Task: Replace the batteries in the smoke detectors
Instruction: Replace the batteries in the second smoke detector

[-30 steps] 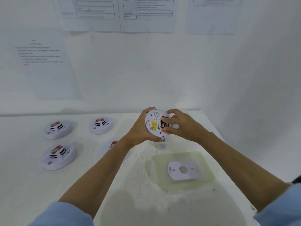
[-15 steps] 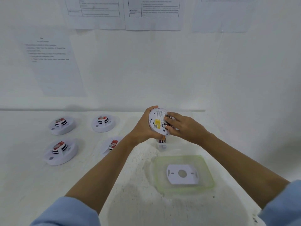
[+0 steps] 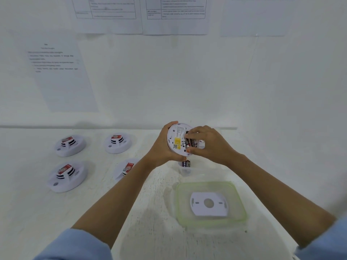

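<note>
L hand (image 3: 161,147) grips the held detector (image 3: 175,141) by its left rim, fingers (image 3: 171,123) curled over the top edge. The unit is tilted upright in the air, back side w/ yellow label facing the camera, above and beyond the far edge of the green-rimmed tray (image 3: 242,203).

R hand (image 3: 212,145) is on the same unit from the other side. Its fingers are curled over the open battery bay w/ tips on the batteries (image 3: 191,142), and the thumb is against the lower rim, so it clasps that side. Can't tell if it's pressing the cells in or pulling them.

A white mounting plate (image 3: 208,203) lies flat inside the tray. Just beyond the tray's far-left corner, under the hands, is a small clear tub (image 3: 185,168) w/ a battery end showing; contents otherwise hard to read.

Four more detectors sit face-up on the counter (image 3: 93,212), well left of the tray. Near pair: one (image 3: 65,176) far left, one (image 3: 125,168) partly behind the L forearm. Far pair: (image 3: 70,145) and (image 3: 117,143). Printed sheets (image 3: 62,76) are on the wall beyond the tray; text too blurred to read.
</note>
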